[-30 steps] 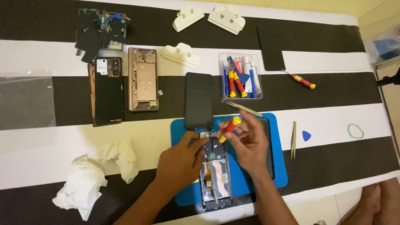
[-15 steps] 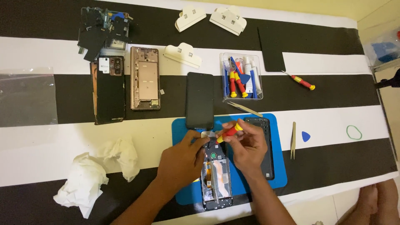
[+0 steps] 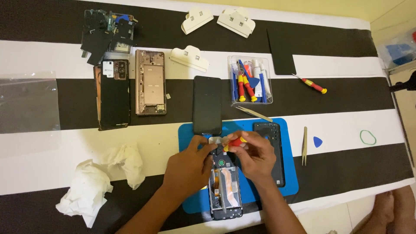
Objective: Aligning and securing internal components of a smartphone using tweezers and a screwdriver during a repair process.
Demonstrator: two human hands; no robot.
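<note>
Head view — right hand [image 3: 255, 158] grips screwdriver [image 3: 235, 142]; opened phone [image 3: 224, 186] just below

A black-and-white striped table [image 3: 52, 52] carries a blue mat [image 3: 290, 182] beneath the hands, crumpled tissues [image 3: 86, 190] left of them.

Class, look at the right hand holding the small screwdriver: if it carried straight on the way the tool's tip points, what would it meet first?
Most likely the opened phone on the blue mat: the right hand angles its red and yellow screwdriver down-left onto the phone's upper end, though the tip is hidden and depth is unclear.
</note>
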